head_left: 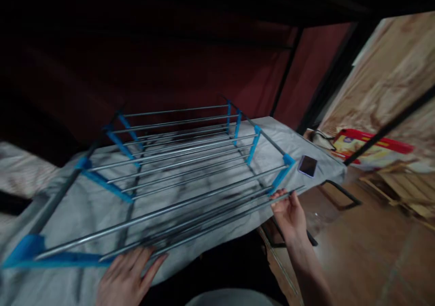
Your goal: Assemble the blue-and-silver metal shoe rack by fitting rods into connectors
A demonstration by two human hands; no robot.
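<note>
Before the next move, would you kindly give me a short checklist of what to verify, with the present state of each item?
1. Right hand has a grip on the front rod: ok, thumb and fingers are on it near its right end.
2. Left hand has a firm grip: cannot tell; it is at the rod's left end, but blurred.
3. Rod's right end seated in the near right blue bracket: not ok, it sticks out apart from it.
4. Cloth flat beneath the rack: not ok, it is wrinkled.
5. Phone apart from the rack: ok, it lies to the right.
</note>
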